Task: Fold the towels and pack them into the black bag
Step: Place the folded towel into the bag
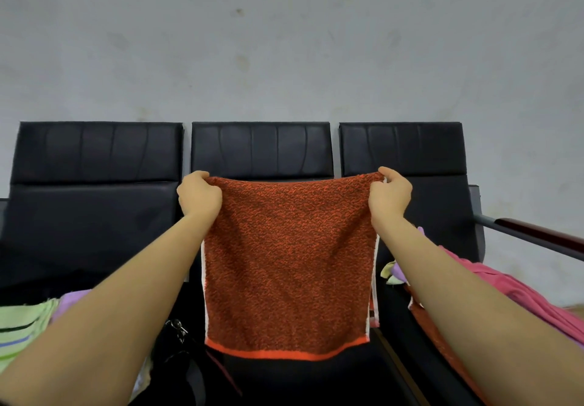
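Note:
An orange-red terry towel [289,263] with white side edges and an orange bottom band hangs doubled in the air over the middle black seat. My left hand [198,195] grips its top left corner. My right hand [389,195] pinches its top right corner. The black bag [180,364] lies low at the centre left, partly hidden by my left forearm, with a metal clasp showing.
A row of three black padded chairs [94,203] stands against a grey wall. Green striped and lilac towels [28,329] lie on the left seat. Pink, orange and pale cloths [518,295] are piled on the right seat, next to a dark armrest [537,235].

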The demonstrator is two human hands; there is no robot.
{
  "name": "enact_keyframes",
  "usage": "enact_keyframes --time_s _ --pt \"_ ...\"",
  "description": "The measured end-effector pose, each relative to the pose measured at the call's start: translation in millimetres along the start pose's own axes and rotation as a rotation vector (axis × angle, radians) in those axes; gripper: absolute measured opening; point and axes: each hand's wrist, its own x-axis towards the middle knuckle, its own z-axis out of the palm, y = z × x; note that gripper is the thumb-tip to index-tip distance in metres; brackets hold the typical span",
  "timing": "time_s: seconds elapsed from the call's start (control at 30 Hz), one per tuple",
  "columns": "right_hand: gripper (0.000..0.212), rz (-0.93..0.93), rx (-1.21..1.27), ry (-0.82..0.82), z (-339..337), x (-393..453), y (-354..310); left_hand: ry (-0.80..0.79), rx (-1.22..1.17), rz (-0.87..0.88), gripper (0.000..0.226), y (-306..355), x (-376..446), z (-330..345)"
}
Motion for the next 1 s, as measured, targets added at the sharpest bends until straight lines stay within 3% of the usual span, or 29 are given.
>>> enact_keyframes --time_s 0.1,0.23,0.43,0.6,0.73,0.87,1.0 --pt "0.050 -0.091 -0.238 -0.110 -3.3 0.1 2.8 0.024 -0.002 -0.046 0.047 -5.1 -1.2 -2.0" --pt "0.037 -0.175 -0.399 -0.128 -3.0 0.7 4.2 0.039 -0.033 -0.075 0.046 -8.4 -5.8 -2.6" --pt "0.027 -0.176 -0.405 -0.084 -0.3 1.4 8.2 0.044 -0.009 -0.069 0.044 -9.5 -8.3 -3.0" --pt "0.024 -0.074 -0.229 -0.027 0.6 -4.3 4.4 0.040 0.069 -0.037 0.040 -9.7 -9.0 -5.9" --pt "0.023 -0.057 -0.215 -0.021 0.4 -6.6 1.0 0.042 0.211 0.022 0.027 -10.6 -8.5 -9.1" --pt "0.017 -0.219 -0.572 -0.010 -3.0 -6.1 0.2 0.056 0.397 0.063 0.021 -13.3 -4.2 -11.8" --pt "0.015 -0.266 -0.634 -0.103 -7.1 -8.4 -0.4 -0.049 0.552 0.154 0.017 -12.6 -9.8 -16.4"
